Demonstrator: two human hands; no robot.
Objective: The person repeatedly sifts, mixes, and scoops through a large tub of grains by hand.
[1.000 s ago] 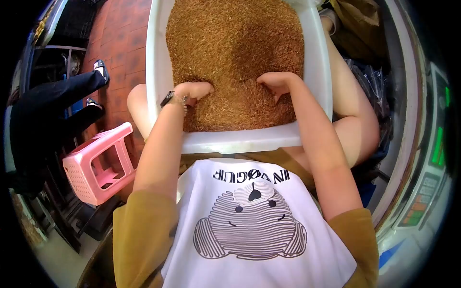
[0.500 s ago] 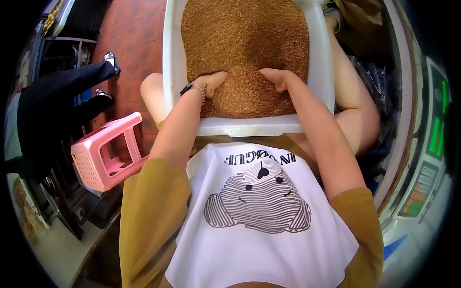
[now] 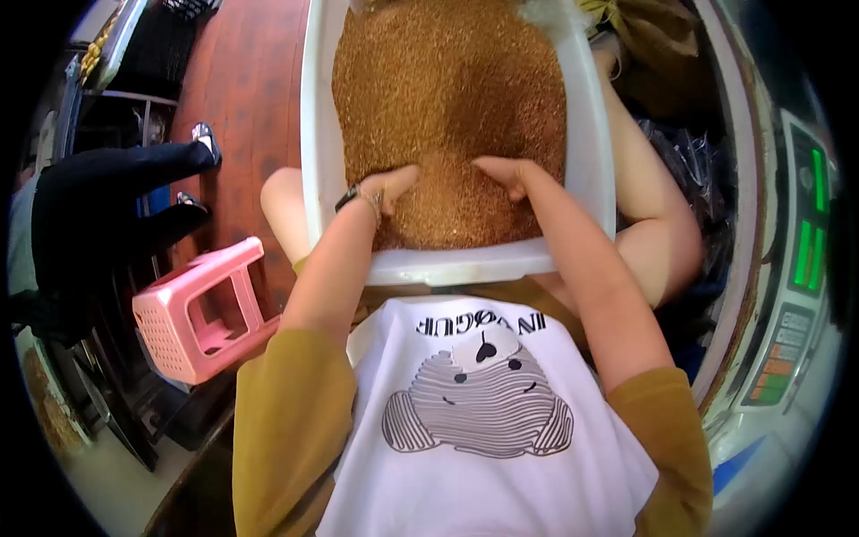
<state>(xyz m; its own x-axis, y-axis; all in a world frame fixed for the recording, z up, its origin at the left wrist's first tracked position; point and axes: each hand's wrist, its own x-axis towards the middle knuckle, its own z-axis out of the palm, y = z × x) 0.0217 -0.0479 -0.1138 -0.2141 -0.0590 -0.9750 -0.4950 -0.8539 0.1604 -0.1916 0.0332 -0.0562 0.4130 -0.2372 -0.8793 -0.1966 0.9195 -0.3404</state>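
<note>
A white plastic tub [image 3: 591, 179] stands between my legs, holding a broad heap of loose brown, flaky grains [image 3: 438, 98] whose exact kind I cannot make out. My left hand [image 3: 392, 185], with a dark watch [image 3: 348, 198] and a bracelet at the wrist, is sunk fingers-first into the heap on its left side. Opposite it, my right hand [image 3: 506, 174] is pushed into the same material. The fingers of both hands are buried, so their shape is hidden. Between the hands the grains form a low, lighter mound.
A pink plastic stool [image 3: 197, 313] lies tipped at the left. Beyond it, a person's dark-trousered legs [image 3: 116, 183] show above the reddish floor [image 3: 250, 89]. Dark plastic bags [image 3: 689, 170] lie at right, near a scale-like device with green digits [image 3: 810, 219].
The view has tilted up slightly, so tub, hands and stool appear lower. Pale, partly clear material now shows at the tub's far end. Both hands stay in the grains.
</note>
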